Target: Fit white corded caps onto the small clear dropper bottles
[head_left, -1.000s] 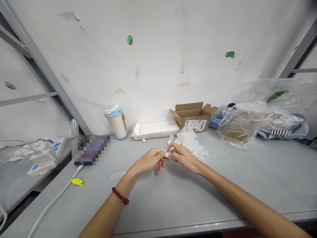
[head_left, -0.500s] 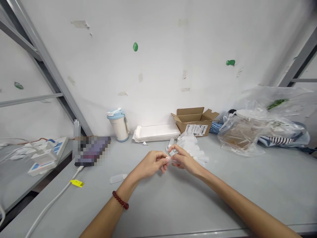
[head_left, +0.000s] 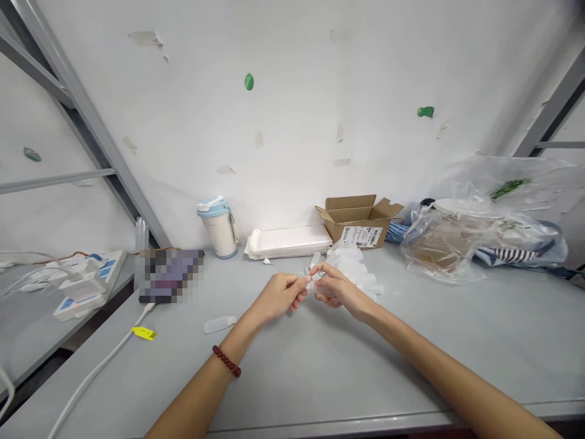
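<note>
My left hand [head_left: 284, 294] is closed in a pinch, its fingertips meeting those of my right hand [head_left: 337, 290] above the table. Between them shows part of a small translucent plastic piece [head_left: 312, 285], mostly covered by fingers. The right fingers curl around it, while what the left fingertips pinch is too small to make out. Right behind my right hand lies a pile of translucent plastic tubes or small bottles [head_left: 350, 263]. A single translucent small bottle [head_left: 219, 324] rests on its side by my left forearm.
Along the wall stand a blue-lidded cup [head_left: 218, 228], a stack of white flat packs [head_left: 290, 241] and an open cardboard box [head_left: 359, 225]. Plastic bags [head_left: 445, 244] bulge at the right. A blurred phone-like device [head_left: 169, 274] with a white cable [head_left: 105, 366] lies left.
Both hands stay together, with slight finger shifts. The left fingertips now press closer against the right ones. The whole view has tilted a little.
</note>
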`<state>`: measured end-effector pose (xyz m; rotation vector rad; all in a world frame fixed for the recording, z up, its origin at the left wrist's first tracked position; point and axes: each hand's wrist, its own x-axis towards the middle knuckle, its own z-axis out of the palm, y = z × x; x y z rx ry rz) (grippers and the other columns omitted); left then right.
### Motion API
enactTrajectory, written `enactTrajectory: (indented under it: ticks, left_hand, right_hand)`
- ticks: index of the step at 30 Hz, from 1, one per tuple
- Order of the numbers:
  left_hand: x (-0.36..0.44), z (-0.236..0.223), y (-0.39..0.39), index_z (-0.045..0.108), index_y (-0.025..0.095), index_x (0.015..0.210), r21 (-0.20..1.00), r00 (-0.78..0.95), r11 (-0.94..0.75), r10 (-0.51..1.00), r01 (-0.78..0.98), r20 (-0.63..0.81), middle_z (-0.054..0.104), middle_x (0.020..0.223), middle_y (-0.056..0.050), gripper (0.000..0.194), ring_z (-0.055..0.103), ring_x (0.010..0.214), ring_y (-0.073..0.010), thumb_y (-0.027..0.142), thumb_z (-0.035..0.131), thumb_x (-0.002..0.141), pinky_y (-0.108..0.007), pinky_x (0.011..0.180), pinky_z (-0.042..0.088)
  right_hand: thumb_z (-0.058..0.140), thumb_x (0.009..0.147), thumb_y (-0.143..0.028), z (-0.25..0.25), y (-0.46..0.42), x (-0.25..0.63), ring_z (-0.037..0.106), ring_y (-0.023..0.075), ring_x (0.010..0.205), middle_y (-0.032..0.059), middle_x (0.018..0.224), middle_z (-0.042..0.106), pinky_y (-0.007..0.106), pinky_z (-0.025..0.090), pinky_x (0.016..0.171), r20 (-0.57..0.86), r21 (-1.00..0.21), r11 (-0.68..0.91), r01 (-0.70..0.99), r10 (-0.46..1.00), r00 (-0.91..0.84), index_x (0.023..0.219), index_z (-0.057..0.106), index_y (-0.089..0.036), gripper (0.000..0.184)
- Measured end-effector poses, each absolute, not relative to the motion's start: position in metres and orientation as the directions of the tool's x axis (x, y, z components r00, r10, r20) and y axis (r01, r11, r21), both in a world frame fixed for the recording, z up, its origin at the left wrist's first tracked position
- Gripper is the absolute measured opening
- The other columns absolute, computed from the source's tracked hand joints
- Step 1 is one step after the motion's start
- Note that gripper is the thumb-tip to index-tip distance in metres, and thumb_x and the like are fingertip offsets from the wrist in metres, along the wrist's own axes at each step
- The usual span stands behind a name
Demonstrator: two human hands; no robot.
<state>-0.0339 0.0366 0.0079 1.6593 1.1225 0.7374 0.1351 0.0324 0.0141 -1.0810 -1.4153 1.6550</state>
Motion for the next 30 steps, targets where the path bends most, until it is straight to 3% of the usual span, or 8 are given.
enactTrajectory:
  ticks: [3,8,12,15,21,23,26,30]
  left_hand:
    - [-0.032,0.004,0.037,0.054,0.014,0.065,0.916,0.396,-0.207,0.916,0.344,0.058,0.053,0.061,0.000,0.042,0.048,0.050,-0.0093,0.051,0.048,0.082,-0.022,0.048,0.042]
    - [-0.034,0.007,0.035,0.064,0.014,0.081,0.893,0.459,-0.364,0.862,0.264,0.216,0.061,0.079,-0.003,0.024,0.053,0.071,-0.0126,0.037,0.056,0.080,-0.022,0.063,0.046]
    - [-0.035,0.012,0.034,0.066,0.014,0.086,0.920,0.488,-0.325,0.853,0.220,0.185,0.064,0.090,-0.006,0.021,0.056,0.083,-0.0157,0.032,0.060,0.078,-0.024,0.068,0.047]
    - [-0.035,0.015,0.033,0.064,0.013,0.084,0.941,0.524,-0.255,0.845,0.223,0.105,0.063,0.083,-0.005,0.025,0.057,0.072,-0.0137,0.037,0.058,0.079,-0.025,0.064,0.048]
    - [-0.033,0.013,0.036,0.057,0.012,0.067,0.984,0.415,-0.059,0.910,0.166,-0.015,0.056,0.065,-0.001,0.032,0.052,0.053,-0.0093,0.043,0.059,0.077,-0.024,0.051,0.046]
    - [-0.035,0.013,0.038,0.055,0.012,0.062,0.991,0.324,0.018,0.944,0.136,-0.061,0.054,0.061,-0.001,0.033,0.050,0.049,-0.0083,0.042,0.060,0.075,-0.023,0.049,0.044]
    - [-0.037,0.012,0.040,0.057,0.012,0.063,0.994,0.278,0.035,0.959,0.100,-0.061,0.056,0.063,-0.002,0.036,0.049,0.050,-0.0083,0.046,0.061,0.074,-0.023,0.050,0.044]
    - [-0.039,0.014,0.040,0.063,0.011,0.067,0.969,0.325,-0.155,0.942,0.191,0.086,0.060,0.067,-0.004,0.035,0.053,0.055,-0.0100,0.045,0.062,0.073,-0.026,0.059,0.047]
  right_hand:
    - [0.047,0.068,-0.029,0.012,0.036,0.137,0.024,0.0049,0.040,-0.0087,0.051,0.040,0.021,0.006,0.044,-0.222,-0.970,-0.243,0.005,0.878,-0.423,0.090,0.038,-0.024,0.025]
    - [0.047,0.071,-0.029,0.009,0.040,0.143,0.013,0.0041,0.040,-0.0088,0.049,0.037,0.020,0.006,0.043,-0.328,-0.919,-0.392,-0.041,0.819,-0.471,0.093,0.040,-0.023,0.024]
    - [0.049,0.071,-0.026,0.013,0.039,0.146,0.011,0.0042,0.041,-0.0079,0.051,0.034,0.020,0.006,0.042,-0.342,-0.896,-0.442,-0.051,0.758,-0.556,0.087,0.044,-0.020,0.018]
    - [0.047,0.072,-0.027,0.015,0.038,0.146,0.011,0.0044,0.042,-0.0074,0.052,0.033,0.020,0.006,0.042,-0.334,-0.904,-0.427,-0.034,0.751,-0.570,0.085,0.044,-0.019,0.015]
    - [0.047,0.079,-0.035,0.011,0.037,0.145,0.027,0.0074,0.045,-0.0057,0.059,0.043,0.020,0.019,0.044,-0.170,-0.985,-0.159,0.063,0.870,-0.463,0.095,0.042,-0.022,0.022]
    - [0.051,0.079,-0.037,0.006,0.038,0.144,0.036,0.0102,0.051,-0.0047,0.062,0.045,0.023,0.028,0.049,0.021,-0.975,0.103,0.195,0.924,-0.381,0.096,0.044,-0.022,0.024]
    - [0.052,0.080,-0.037,-0.002,0.041,0.142,0.045,0.0139,0.060,-0.0014,0.066,0.050,0.027,0.034,0.058,0.325,-0.811,0.433,0.395,0.893,-0.311,0.091,0.051,-0.020,0.021]
    - [0.041,0.087,-0.036,-0.006,0.045,0.142,0.047,0.0141,0.059,-0.0003,0.063,0.050,0.027,0.035,0.058,0.327,-0.819,0.418,0.393,0.903,-0.279,0.078,0.054,-0.019,0.023]
